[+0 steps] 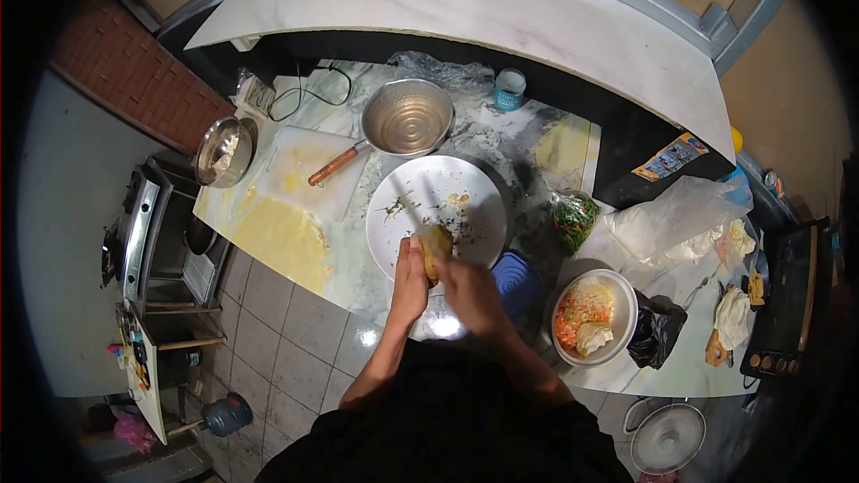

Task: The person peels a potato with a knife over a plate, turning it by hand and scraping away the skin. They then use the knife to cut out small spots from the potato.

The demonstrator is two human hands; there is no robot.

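Grasps a yellow-brown food piece (437,250) in the left hand (411,279), with fingers closed along its left side, directly above the near part of a large white plate (394,246). Brings the right hand (469,293) against or just beside the near right side of the food piece; shows motion blur here, so cannot tell whether clenched, grasping or merely touching. Shows green herb scraps (395,207) and small yellow-brown bits (458,199) scattered on the plate surface. Includes, just beyond the plate, a metal pan (408,118) with its wooden handle (333,166) pointing left and toward the near side, over a stained white cutting board (309,170). Includes, farther left, a metal bowl (224,153) with pale contents; beyond the plate and to the right, a jar with a blue label (509,91). Shows a blue plastic item (516,284) at the near right edge of the plate, partly hidden by the right hand and forearm. Has, to the right, a clear bag of green leaves (574,218) and, nearer, a white bowl (628,311) holding shredded orange and white food (586,307), near a black plastic bag (658,331).
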